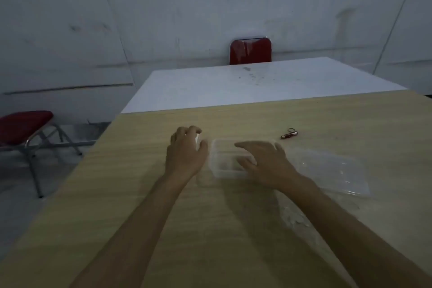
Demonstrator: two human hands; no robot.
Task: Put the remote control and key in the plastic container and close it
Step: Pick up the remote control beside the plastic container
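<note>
- First step in hand: the left hand (185,151) curls its fingers around the white remote control (198,141), just left of the open plastic container (216,159) mid-table.
- Right hand (264,162) rests spread-fingered on the container, steadying it.
- Next, I judge: carry the remote over the rim.
- Key (289,134) lies toward the wooden table (140,194)'s far right; lid (339,170) lies right of the container.

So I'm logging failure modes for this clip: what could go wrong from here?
The left hand covers a white object, probably the remote, beside the open container; swinging it in could knock the light tub, which only the right hand steadies. The key lies apart, easily forgotten. The clear lid is hard to see in this dim light.
</note>
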